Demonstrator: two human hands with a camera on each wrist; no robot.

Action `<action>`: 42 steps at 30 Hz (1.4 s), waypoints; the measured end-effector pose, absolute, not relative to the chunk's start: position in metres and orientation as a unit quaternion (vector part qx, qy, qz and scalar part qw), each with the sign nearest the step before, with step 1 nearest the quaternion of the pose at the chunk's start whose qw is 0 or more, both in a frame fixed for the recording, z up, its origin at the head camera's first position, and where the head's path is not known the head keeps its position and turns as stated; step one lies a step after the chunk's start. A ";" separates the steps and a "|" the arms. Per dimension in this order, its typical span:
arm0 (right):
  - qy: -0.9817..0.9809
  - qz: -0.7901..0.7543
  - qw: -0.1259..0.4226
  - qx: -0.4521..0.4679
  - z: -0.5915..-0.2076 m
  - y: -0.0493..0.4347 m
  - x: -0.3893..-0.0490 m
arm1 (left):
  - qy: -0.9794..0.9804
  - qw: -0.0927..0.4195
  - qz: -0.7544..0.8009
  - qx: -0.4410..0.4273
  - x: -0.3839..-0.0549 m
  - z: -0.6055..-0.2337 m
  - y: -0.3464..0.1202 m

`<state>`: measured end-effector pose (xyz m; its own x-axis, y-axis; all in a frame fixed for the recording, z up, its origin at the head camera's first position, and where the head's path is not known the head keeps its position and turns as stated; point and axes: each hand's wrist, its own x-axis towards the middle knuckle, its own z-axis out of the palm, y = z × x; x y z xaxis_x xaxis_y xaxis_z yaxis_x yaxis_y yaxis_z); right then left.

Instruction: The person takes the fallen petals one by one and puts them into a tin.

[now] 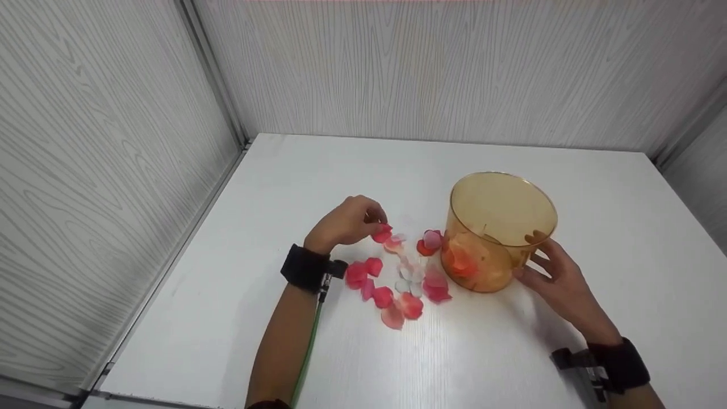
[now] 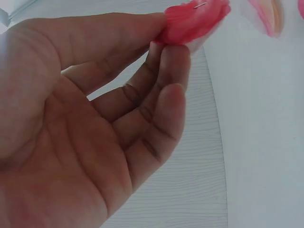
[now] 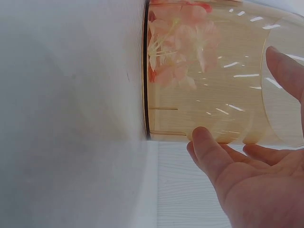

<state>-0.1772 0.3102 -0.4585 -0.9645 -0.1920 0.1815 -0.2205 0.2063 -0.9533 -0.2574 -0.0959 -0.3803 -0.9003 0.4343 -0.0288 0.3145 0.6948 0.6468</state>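
Between thumb and fingertips, my left hand (image 1: 347, 222) pinches a deep pink artificial petal (image 2: 197, 19), just above the table. A pale pink petal (image 1: 394, 243) lies close by it. My right hand (image 1: 559, 278) holds the right side of a clear amber plastic container (image 1: 502, 210), its thumb and fingers spread around the wall. The container stands upright on the table. Several petals (image 3: 180, 47) show through its wall, gathered low on one side, tinted orange by the plastic.
Loose pink, red and white petals lie between the hands, among them a pink group (image 1: 356, 275), a white cluster (image 1: 409, 278) and a pair of petals (image 1: 431, 240) beside the container. White panels (image 1: 443, 68) close off the back and sides of the white table (image 1: 227, 341).
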 end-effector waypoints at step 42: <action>-0.796 0.591 0.008 0.132 -0.461 0.303 -0.179 | 0.814 -0.155 0.439 0.348 -0.230 -0.375 -0.014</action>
<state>-0.1790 0.3028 -0.4610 -0.9650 -0.2006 0.1692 -0.2200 0.2668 -0.9383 -0.2298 -0.0137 -0.3746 -0.7094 0.4305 0.5580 0.7027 0.3721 0.6064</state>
